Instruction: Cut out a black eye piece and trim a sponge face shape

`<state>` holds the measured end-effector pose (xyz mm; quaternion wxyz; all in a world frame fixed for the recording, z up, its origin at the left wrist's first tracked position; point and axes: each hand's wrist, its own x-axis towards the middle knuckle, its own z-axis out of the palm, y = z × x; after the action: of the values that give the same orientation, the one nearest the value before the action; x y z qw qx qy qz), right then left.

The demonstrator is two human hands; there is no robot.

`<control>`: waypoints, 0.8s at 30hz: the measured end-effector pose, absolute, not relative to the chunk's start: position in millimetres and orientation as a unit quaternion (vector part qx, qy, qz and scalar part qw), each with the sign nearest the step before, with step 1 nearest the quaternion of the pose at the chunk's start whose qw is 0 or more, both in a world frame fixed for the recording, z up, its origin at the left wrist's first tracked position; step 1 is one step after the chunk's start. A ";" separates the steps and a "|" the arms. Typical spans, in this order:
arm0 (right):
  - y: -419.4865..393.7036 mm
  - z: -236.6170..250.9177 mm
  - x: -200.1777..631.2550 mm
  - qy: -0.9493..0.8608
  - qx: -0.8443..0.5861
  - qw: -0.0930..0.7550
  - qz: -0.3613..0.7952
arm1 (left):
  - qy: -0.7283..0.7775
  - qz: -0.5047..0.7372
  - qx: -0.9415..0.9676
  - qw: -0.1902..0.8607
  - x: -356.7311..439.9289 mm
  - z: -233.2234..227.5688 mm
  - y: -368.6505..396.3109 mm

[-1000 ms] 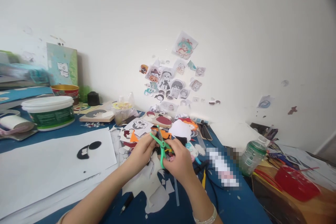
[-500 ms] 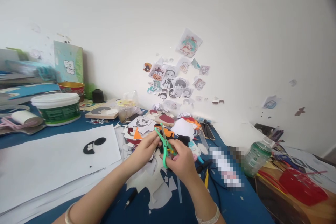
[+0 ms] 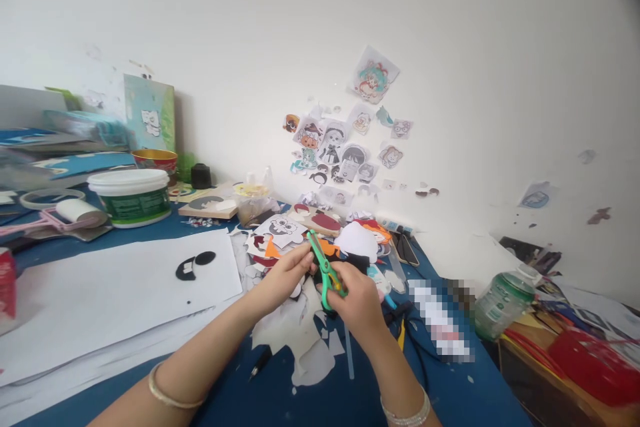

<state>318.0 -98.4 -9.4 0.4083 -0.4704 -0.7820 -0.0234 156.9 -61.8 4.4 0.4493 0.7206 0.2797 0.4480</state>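
Note:
My right hand (image 3: 359, 295) is closed round the handles of green scissors (image 3: 326, 269), whose blades point up and away from me, nearly together. Just left of the blades, my left hand (image 3: 291, 271) has its fingers pressed together beside a small dark piece. That piece is mostly hidden, so I cannot make out what the fingers hold. Beneath both hands spreads a pile of paper scraps (image 3: 286, 328), white, black and orange. A cartoon face drawing on white paper (image 3: 281, 232) lies just beyond my left hand.
White sheets (image 3: 125, 300) with black cut shapes (image 3: 196, 265) cover the table's left. Behind them stands a white-lidded green tub (image 3: 131, 203). A black pen (image 3: 261, 361) lies in front. At right are a phone (image 3: 406, 249), a plastic bottle (image 3: 505, 301) and cables.
The scissor blades have come closer together. The view has turned slightly left, so everything sits further right in the picture, and a red item now shows at the left edge.

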 end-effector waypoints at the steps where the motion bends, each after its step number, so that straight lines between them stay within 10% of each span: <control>1: -97.4 -10.7 318.2 -0.782 -0.468 0.412 -0.018 | 0.271 0.449 0.715 0.462 156.7 3.4 -60.8; 13: -92.2 -8.1 310.2 -0.564 -0.415 0.649 0.297 | 0.253 0.398 0.799 0.374 155.5 12.2 -68.6; 24: -91.7 -8.4 313.0 -0.508 -0.422 0.645 0.386 | 0.318 0.367 0.807 0.336 162.8 11.6 -70.5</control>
<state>313.0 -91.7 -8.4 0.6446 -0.4217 -0.5077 0.3859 162.8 -70.5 11.6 0.3356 0.8072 0.3176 0.3674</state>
